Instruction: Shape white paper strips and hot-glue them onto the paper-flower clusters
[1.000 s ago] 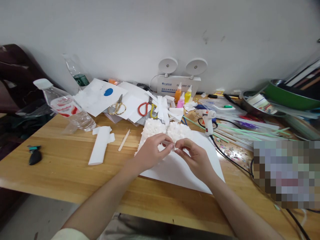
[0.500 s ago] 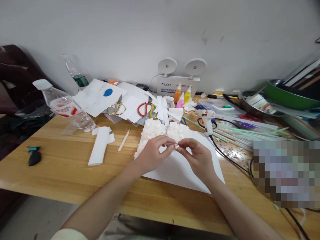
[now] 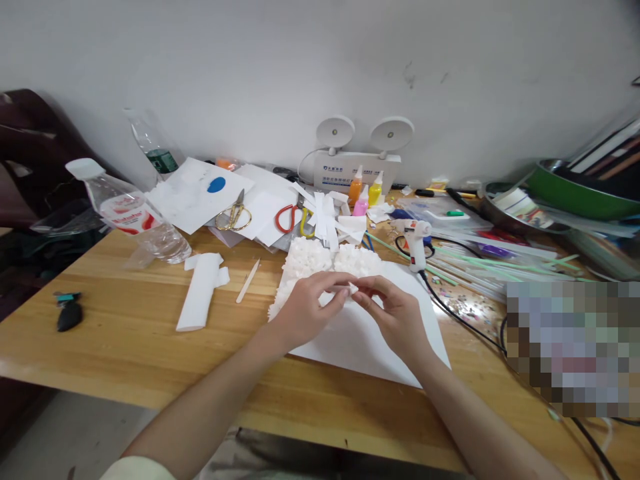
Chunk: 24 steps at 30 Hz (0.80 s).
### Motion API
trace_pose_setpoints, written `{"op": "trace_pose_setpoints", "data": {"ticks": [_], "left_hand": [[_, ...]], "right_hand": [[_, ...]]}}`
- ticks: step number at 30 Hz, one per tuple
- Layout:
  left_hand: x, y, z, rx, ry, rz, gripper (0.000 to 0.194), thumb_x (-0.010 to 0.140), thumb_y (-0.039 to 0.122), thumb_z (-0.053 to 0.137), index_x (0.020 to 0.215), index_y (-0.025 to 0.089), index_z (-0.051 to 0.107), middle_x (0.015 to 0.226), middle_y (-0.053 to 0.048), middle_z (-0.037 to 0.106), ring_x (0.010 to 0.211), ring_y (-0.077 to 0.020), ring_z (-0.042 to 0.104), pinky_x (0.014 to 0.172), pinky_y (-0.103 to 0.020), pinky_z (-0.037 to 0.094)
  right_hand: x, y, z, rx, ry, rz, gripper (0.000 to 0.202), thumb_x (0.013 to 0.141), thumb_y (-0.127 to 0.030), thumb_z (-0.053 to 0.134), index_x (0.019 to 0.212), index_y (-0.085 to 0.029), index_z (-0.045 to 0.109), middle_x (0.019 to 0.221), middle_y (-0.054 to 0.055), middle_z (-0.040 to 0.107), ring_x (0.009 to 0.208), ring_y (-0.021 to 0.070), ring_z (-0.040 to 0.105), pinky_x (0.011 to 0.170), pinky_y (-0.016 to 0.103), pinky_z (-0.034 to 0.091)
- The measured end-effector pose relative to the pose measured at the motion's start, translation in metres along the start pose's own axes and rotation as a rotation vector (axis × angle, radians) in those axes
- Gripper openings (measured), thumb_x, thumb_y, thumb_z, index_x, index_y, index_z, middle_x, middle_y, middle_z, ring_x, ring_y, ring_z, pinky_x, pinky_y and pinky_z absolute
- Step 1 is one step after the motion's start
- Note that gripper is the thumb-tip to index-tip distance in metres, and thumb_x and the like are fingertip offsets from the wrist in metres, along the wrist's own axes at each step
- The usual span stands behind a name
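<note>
White paper [image 3: 353, 289] now shows more at twelve o'clock, my left hand [image 3: 313, 303] and right hand [image 3: 396, 305] pinched close on it, seemingly mid-shaping.

glossy wood across the table [image 3: 130, 313], smooth matt paper on the large sheet [image 3: 390, 343], rough, bumpy white clusters [image 3: 306, 257], shiny clear plastic on the labelled bottle [image 3: 150, 230]!

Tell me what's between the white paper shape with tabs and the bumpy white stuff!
In the head view, a pale stick lies on the table between the paper shape and the bumpy stuff.
</note>
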<state>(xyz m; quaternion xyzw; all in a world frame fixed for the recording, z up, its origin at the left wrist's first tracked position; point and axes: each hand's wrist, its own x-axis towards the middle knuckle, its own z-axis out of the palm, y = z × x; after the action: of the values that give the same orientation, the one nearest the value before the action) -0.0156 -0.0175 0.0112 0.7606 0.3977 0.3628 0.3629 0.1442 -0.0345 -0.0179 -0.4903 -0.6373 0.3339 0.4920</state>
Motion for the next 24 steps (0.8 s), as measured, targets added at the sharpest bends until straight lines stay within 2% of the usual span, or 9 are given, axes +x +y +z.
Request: {"op": "trace_pose_setpoints", "data": {"ticks": [6, 12, 16, 24], "left_hand": [[0.0005, -0.0008, 0.0000, 0.038, 0.022, -0.015, 0.025, 0.081, 0.021, 0.048, 0.105, 0.020, 0.051, 0.093, -0.002, 0.065, 0.089, -0.0142, 0.060, 0.080, -0.024, 0.046], [0.0035, -0.0016, -0.0018, 0.084, 0.038, -0.012, 0.012, 0.079, 0.018, 0.048, 0.083, 0.018, 0.059, 0.082, 0.000, 0.063, 0.076, -0.0120, 0.058, 0.071, -0.022, 0.046], [0.0041, -0.0027, -0.0007, 0.066, 0.017, 0.036, 0.011, 0.079, 0.016, 0.048, 0.080, 0.017, 0.059, 0.079, -0.001, 0.062, 0.075, -0.0115, 0.056, 0.070, -0.022, 0.044], [0.0030, -0.0050, 0.0017, 0.003, 0.021, 0.065, 0.014, 0.081, 0.017, 0.047, 0.083, 0.017, 0.061, 0.081, -0.002, 0.062, 0.075, -0.0121, 0.055, 0.070, -0.023, 0.044]], "right_hand": [[0.0015, 0.0025, -0.0017, 0.035, -0.026, -0.033, 0.005, 0.078, -0.026, 0.056, 0.080, -0.022, 0.058, 0.078, 0.002, 0.057, 0.072, 0.0147, 0.052, 0.067, 0.030, 0.044], [0.0003, 0.0023, -0.0014, 0.064, -0.136, -0.015, 0.007, 0.083, -0.027, 0.050, 0.085, -0.021, 0.054, 0.082, 0.003, 0.055, 0.078, 0.0148, 0.052, 0.071, 0.029, 0.043], [-0.0001, 0.0027, -0.0009, 0.083, -0.183, -0.029, 0.007, 0.082, -0.027, 0.050, 0.083, -0.021, 0.054, 0.082, 0.003, 0.056, 0.080, 0.0155, 0.053, 0.073, 0.030, 0.043], [-0.0024, 0.0036, -0.0008, 0.040, -0.056, -0.047, 0.005, 0.078, -0.025, 0.057, 0.081, -0.022, 0.059, 0.076, 0.002, 0.061, 0.070, 0.0145, 0.053, 0.067, 0.029, 0.043]]}}
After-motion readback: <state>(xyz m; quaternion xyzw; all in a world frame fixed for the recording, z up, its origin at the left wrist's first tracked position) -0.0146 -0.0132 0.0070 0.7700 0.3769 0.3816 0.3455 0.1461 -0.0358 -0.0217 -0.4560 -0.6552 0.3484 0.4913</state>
